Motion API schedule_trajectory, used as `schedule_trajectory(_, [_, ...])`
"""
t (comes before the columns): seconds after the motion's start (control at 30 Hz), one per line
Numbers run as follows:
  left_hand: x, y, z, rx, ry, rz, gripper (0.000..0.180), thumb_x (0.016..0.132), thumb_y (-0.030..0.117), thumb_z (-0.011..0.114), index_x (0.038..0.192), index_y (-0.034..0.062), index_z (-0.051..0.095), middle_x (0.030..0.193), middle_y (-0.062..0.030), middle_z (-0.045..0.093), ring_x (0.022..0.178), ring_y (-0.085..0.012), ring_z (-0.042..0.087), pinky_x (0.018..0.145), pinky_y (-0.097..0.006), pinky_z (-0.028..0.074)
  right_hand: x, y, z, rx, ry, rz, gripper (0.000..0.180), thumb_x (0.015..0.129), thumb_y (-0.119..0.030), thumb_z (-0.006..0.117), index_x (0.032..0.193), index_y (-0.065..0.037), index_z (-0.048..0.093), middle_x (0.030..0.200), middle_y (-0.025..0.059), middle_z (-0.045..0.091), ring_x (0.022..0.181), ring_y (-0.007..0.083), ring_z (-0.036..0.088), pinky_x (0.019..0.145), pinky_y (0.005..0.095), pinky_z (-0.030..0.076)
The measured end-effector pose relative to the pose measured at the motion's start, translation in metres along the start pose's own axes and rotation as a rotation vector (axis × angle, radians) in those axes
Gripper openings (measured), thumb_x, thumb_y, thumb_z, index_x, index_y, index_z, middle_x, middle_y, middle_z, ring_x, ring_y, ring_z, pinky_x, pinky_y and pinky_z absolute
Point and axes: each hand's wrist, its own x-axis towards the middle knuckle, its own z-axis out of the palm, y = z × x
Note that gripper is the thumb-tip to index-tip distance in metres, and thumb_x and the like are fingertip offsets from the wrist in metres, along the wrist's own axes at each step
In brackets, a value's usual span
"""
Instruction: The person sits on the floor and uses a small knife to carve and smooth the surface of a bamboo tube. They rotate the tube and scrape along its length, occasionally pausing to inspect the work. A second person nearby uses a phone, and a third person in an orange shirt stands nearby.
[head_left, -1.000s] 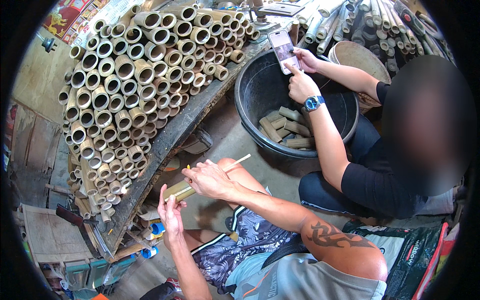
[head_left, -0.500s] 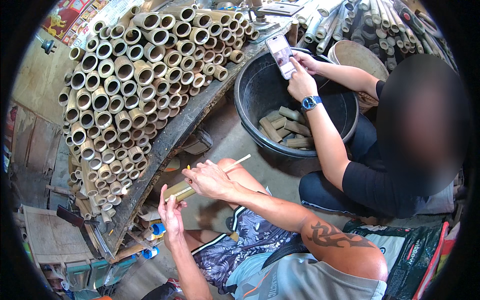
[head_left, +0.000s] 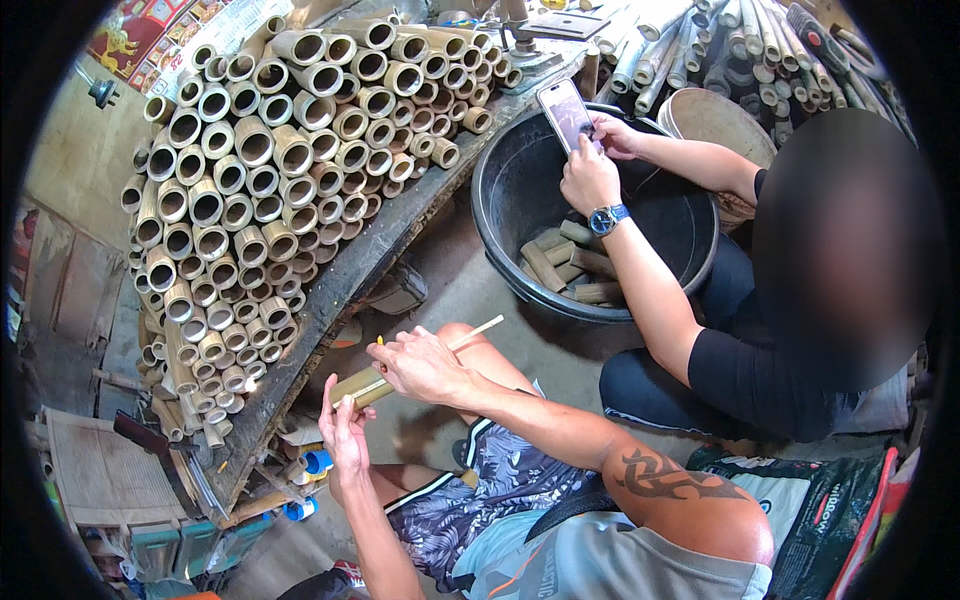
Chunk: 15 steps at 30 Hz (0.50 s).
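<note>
A short piece of bamboo tube [head_left: 362, 388] lies slanted between my hands, above my knees. My left hand [head_left: 345, 432] supports its lower left end, the fingers curled round it. Over the tube's upper right end, my right hand [head_left: 425, 366] is closed on a thin pale stick [head_left: 480, 331] that juts out toward the upper right. A small yellow tip [head_left: 380, 340], perhaps of a pencil, pokes out between the right fingers. The rest of it is hidden by that hand.
On the dark bench [head_left: 330, 305] at left, cut bamboo tubes [head_left: 255, 180] are stacked high. A black tub [head_left: 487, 215] ahead holds several bamboo pieces [head_left: 543, 266]. Another person at right holds a phone [head_left: 566, 112] over it. Long poles [head_left: 745, 50] lie at the back.
The stick shows less along the tube's face than before. Both my hands stay almost in place. The other person's pointing hand has shifted slightly on the phone.
</note>
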Motion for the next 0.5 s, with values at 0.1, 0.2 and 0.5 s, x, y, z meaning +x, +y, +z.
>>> schedule_trajectory(0.1, [-0.0003,-0.0001,0.0006,-0.009,-0.017,0.025,0.06,0.103,0.018,0.064,0.156,0.0026,0.042,0.124,-0.0139,0.069,0.096,-0.0166,0.069,0.072,-0.029,0.057,-0.0019,0.0002,0.0012,0.017,0.03,-0.012,0.017,0.091,-0.019,0.066,0.101,-0.006,0.069,0.078,0.0116,0.071,0.079,0.0325,0.068,0.074,0.047,0.047])
schedule_trajectory(0.2, [-0.0004,-0.0004,-0.0003,-0.006,-0.032,0.022,0.06,0.103,0.018,0.065,0.156,0.0021,0.042,0.123,-0.0137,0.069,0.096,-0.0166,0.069,0.072,-0.029,0.057,-0.0033,0.0017,0.0032,0.027,0.029,-0.008,0.017,0.092,-0.02,0.065,0.101,-0.006,0.069,0.077,0.0117,0.071,0.079,0.0328,0.067,0.075,0.0465,0.047])
schedule_trajectory(0.5, [0.001,-0.0004,-0.0009,-0.013,-0.02,0.02,0.061,0.102,0.019,0.066,0.156,0.0027,0.042,0.122,-0.0128,0.07,0.095,-0.0164,0.069,0.072,-0.029,0.057,-0.002,0.0,-0.0009,0.005,0.022,-0.003,0.019,0.093,-0.022,0.064,0.102,-0.006,0.07,0.078,0.0115,0.071,0.079,0.0328,0.068,0.073,0.0468,0.047])
